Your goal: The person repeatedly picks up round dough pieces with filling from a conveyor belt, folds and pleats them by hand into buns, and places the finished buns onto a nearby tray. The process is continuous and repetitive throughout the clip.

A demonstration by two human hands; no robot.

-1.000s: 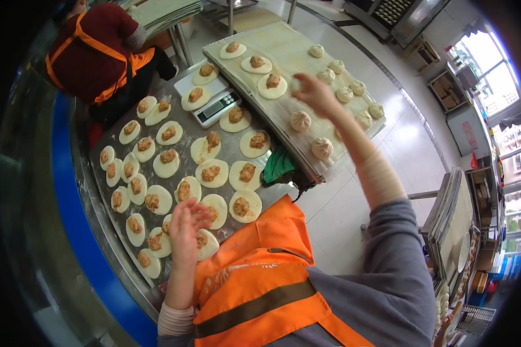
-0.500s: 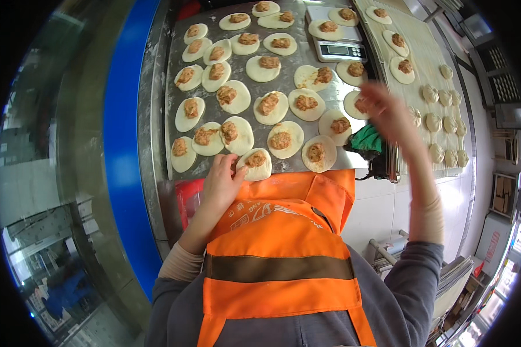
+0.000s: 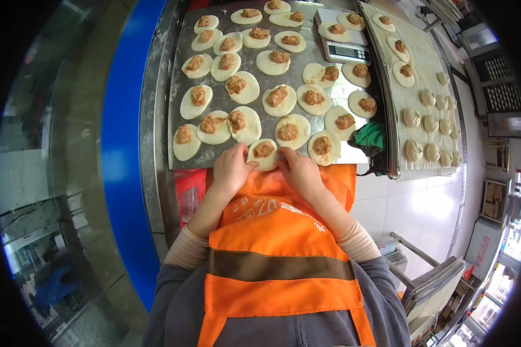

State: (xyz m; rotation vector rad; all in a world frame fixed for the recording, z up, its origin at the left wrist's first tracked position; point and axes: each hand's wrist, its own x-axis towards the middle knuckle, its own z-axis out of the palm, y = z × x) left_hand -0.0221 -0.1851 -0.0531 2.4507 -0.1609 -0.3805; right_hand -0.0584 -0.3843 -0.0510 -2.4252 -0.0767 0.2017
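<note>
**Both hands brought together, fingers curled**

The left hand (image 3: 231,169) and right hand (image 3: 300,172) are held side by side, knuckles up, fingertips bent and nearly meeting. Both forearms are angled inward from the lower edge, with sleeves pushed back to the wrists.

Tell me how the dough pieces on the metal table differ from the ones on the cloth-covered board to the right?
The table wrappers lie flat and open, meat filling showing; the board's dumplings are closed into round buns, filling hidden. Both hands touch a flat wrapper; no hand touches the buns. Both are pale dough.
</note>
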